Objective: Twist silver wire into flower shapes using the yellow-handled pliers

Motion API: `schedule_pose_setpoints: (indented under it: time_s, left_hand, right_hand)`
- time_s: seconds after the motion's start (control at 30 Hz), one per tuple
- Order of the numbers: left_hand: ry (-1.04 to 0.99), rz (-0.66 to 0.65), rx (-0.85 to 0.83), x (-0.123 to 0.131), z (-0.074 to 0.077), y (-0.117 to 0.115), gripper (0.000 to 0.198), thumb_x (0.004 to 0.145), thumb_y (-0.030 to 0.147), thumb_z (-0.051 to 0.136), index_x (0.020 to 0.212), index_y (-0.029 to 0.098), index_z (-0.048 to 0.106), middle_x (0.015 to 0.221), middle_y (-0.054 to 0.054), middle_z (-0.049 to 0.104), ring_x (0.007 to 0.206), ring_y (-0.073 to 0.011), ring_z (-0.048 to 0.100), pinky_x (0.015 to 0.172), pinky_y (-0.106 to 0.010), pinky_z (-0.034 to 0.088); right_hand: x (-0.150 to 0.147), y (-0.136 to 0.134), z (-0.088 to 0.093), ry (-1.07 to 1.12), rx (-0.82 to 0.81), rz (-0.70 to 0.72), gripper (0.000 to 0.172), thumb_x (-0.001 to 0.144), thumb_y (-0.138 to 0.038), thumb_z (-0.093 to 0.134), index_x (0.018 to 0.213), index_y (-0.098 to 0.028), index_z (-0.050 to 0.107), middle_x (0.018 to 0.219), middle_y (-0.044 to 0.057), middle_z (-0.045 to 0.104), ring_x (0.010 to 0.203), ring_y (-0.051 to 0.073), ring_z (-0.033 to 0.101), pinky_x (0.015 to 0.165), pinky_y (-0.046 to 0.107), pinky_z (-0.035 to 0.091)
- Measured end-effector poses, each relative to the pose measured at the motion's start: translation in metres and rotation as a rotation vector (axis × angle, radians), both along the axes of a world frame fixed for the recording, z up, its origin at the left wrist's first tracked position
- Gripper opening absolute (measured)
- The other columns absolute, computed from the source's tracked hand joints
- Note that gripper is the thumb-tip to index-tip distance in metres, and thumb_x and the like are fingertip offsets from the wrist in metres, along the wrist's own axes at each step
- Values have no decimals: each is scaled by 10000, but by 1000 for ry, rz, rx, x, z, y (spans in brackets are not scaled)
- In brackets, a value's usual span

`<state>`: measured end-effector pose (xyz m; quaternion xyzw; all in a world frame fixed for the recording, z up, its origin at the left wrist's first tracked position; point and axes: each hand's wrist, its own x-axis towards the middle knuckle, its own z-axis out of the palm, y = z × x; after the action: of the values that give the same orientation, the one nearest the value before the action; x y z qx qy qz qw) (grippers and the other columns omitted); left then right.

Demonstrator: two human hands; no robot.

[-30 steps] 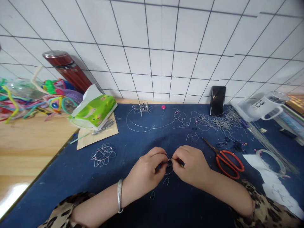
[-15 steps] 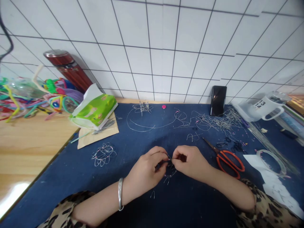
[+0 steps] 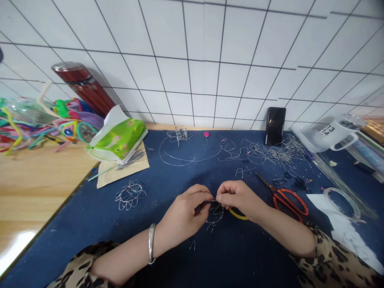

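At the frame's lower centre, left hand (image 3: 186, 210) and right hand (image 3: 240, 201) pinch beaded wire (image 3: 215, 222). Scissors (image 3: 274, 191) lie lower right.

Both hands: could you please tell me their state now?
Left hand: closed, holding the beaded wire.
Right hand: pinched closed at the wire; firm hold cannot be told.

Leopard-print sleeves (image 3: 334, 254), silver bangle (image 3: 151, 244)

The blue table (image 3: 168, 180), perhaps cloth-covered, carries scissors (image 3: 275, 191) lower right, looped wire (image 3: 131, 195) lower left, tangled wire (image 3: 279, 154) centre right.
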<state>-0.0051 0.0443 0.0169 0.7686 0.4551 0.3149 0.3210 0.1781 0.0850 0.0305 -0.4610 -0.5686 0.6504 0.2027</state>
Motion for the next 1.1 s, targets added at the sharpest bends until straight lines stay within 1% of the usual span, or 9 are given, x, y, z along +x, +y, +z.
schedule_pose_setpoints:
  time_s: [0.2, 0.37, 0.6, 0.83, 1.1]
  left_hand:
    - [-38, 1, -41, 2, 2, 2, 181, 790, 87, 501, 862, 163, 649, 921, -63, 585, 751, -140, 560, 632, -251, 472]
    - [-64, 7, -68, 2, 2, 3, 153, 816, 131, 516, 814, 169, 664, 887, -55, 590, 758, -138, 556, 666, -257, 465]
    - [-93, 28, -80, 3, 0, 5, 130, 777, 87, 529, 759, 152, 640, 835, -49, 596, 658, -114, 531, 549, -226, 412]
    - [-97, 26, -127, 5, 4, 5, 175, 771, 67, 518, 758, 158, 667, 813, -46, 603, 714, -131, 557, 627, -245, 446]
    - [-175, 41, -203, 4, 1, 7, 138, 767, 86, 529, 734, 158, 642, 799, -35, 598, 709, -128, 556, 647, -250, 448]
  right_hand:
    - [0, -2, -5, 57, -36, -9, 126, 738, -270, 599, 693, -155, 571, 575, -33, 519, 537, 75, 466, 553, 224, 384]
    - [0, -2, -7, 81, -55, -1, 133, 746, -280, 603, 703, -157, 575, 587, -30, 534, 540, 71, 467, 555, 221, 379]
    - [0, -2, -9, 84, -60, -13, 124, 744, -272, 605, 696, -162, 574, 585, -31, 533, 536, 69, 471, 549, 215, 375]
    - [2, -3, -12, 137, -82, -4, 140, 748, -295, 614, 717, -164, 578, 593, -33, 535, 544, 65, 475, 544, 208, 361]
    - [0, -4, -12, 123, -55, -14, 150, 761, -311, 608, 746, -165, 576, 588, -40, 517, 557, 62, 470, 531, 192, 347]
